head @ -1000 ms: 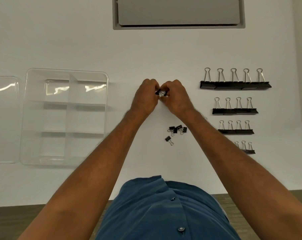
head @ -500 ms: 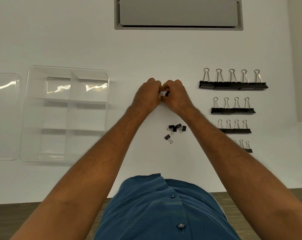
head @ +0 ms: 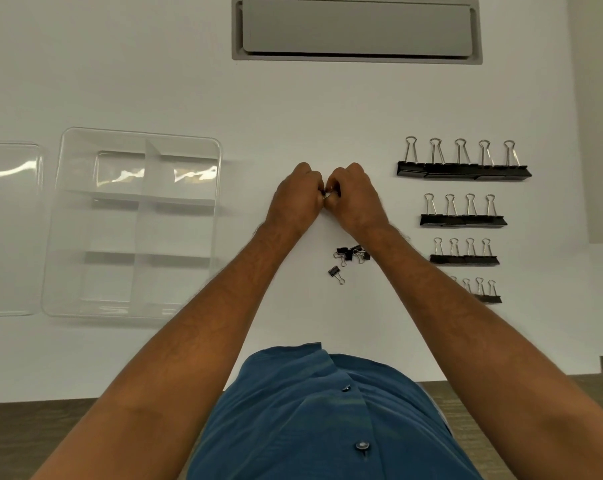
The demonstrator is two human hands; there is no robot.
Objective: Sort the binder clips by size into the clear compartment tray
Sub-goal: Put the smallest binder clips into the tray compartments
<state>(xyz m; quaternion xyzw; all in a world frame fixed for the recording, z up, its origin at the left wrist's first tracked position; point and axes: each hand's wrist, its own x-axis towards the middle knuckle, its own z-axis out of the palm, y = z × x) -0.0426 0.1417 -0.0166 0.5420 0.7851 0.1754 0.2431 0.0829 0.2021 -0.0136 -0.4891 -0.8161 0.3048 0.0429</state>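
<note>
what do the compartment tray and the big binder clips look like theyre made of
Compartment tray: seemingly clear hard plastic, glossy; the table shows through and its walls catch bright glare.
Big binder clips: probably metal; black bodies with a dull sheen, looking painted or coated, and thin silvery wire loop handles.

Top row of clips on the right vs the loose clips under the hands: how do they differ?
The top row holds five large clips; the loose clips are far smaller. The top row stands lined up edge to edge, handles pointing away; the loose clips lie scattered at mixed angles, one apart. Both are black with silver wire handles.
</note>
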